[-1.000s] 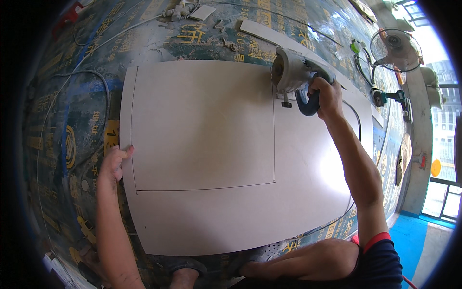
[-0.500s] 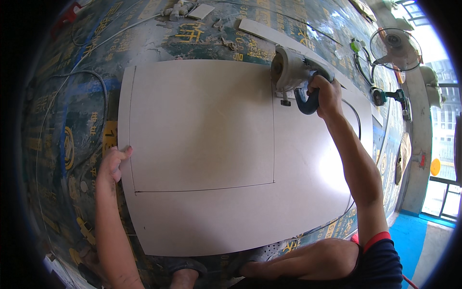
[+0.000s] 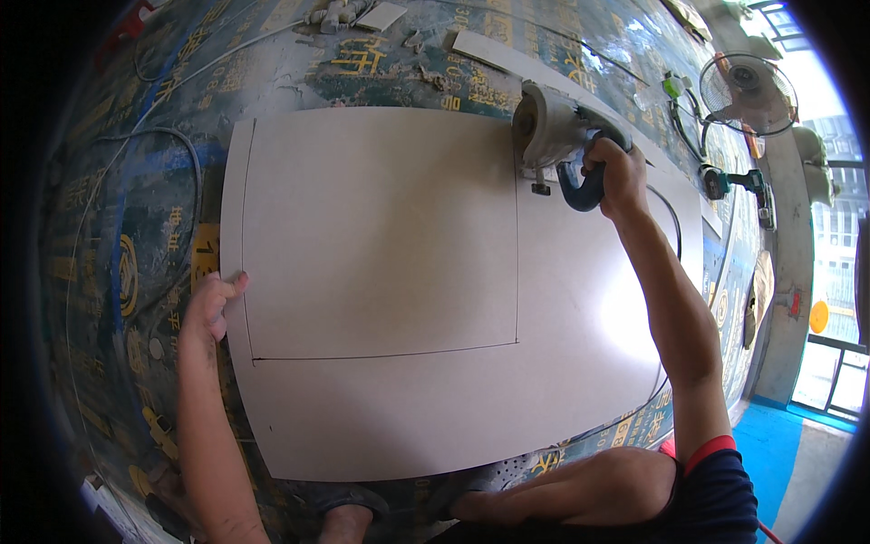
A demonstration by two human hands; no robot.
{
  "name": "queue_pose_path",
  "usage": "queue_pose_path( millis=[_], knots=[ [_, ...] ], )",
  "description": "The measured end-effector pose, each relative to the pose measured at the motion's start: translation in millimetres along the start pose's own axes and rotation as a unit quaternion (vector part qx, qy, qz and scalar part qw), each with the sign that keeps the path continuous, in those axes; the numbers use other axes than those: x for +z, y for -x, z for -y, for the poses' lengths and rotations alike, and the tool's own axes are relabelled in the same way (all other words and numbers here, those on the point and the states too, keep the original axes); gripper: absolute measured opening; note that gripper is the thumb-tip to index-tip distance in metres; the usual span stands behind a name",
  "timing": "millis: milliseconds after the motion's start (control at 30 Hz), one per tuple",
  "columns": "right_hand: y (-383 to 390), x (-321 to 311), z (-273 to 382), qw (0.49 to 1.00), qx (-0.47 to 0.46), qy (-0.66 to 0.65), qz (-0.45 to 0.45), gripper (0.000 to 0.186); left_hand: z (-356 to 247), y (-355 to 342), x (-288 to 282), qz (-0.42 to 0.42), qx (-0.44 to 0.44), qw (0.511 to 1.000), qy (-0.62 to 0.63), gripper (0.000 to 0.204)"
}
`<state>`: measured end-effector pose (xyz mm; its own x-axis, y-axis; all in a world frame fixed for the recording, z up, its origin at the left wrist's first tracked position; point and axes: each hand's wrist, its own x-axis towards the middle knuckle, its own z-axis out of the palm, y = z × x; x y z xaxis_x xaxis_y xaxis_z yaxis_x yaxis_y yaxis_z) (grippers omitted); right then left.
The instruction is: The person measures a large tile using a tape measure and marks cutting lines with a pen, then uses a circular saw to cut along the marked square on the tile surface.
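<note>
A large pale tile-like slab (image 3: pixel 390 236) lies flat in front of me, with thin dark lines marking a rectangle on its surface. At its far edge, near the right-hand line, rests a handheld circular saw (image 3: pixel 544 127) with a grey guard and dark handle. My right hand (image 3: pixel 621 177) is closed around that handle. I cannot see whether the blade is turning or cutting. My left hand (image 3: pixel 213 304) grips the slab's left edge, the thumb on top and the other fingers partly hidden at the side.
Printed dark-green sheeting (image 3: pixel 100 263) covers the floor. A long pale offcut strip (image 3: pixel 507 56) lies behind the slab. To the right are a fan (image 3: pixel 748 86) and a cordless power tool (image 3: pixel 743 181). The saw's cord (image 3: pixel 672 213) curves past my right forearm; another cable (image 3: pixel 195 163) loops at left.
Almost nothing differs. The whole view has shifted very slightly, while the saw stays at the slab's far edge and both hands keep their holds.
</note>
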<state>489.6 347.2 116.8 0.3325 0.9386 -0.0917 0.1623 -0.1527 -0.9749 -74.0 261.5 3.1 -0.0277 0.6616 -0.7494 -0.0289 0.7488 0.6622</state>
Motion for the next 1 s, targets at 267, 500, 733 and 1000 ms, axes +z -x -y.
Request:
queue_pose_path(
  millis=[267, 500, 733, 1000],
  knots=[
    [-2.2, -1.3, -0.4, 1.0, -0.004, -0.001, -0.001, 0.005, -4.5, 5.8, 9.8, -0.014, 0.013, 1.0, -0.01, 0.044],
    [-6.9, 0.8, -1.7, 1.0, 0.002, -0.015, -0.006, 0.007, 1.4, -0.4, 0.9, -0.021, 0.009, 1.0, -0.018, 0.045],
    [-9.9, -1.6, -2.8, 1.0, 0.009, -0.003, -0.002, 0.006, -3.0, 4.4, 7.9, -0.036, -0.003, 0.999, -0.025, 0.047],
    [-13.1, -2.8, -3.5, 1.0, 0.02, 0.004, 0.009, 0.005, -8.5, 9.3, 12.2, -0.017, 0.011, 0.999, -0.027, 0.048]
  ],
)
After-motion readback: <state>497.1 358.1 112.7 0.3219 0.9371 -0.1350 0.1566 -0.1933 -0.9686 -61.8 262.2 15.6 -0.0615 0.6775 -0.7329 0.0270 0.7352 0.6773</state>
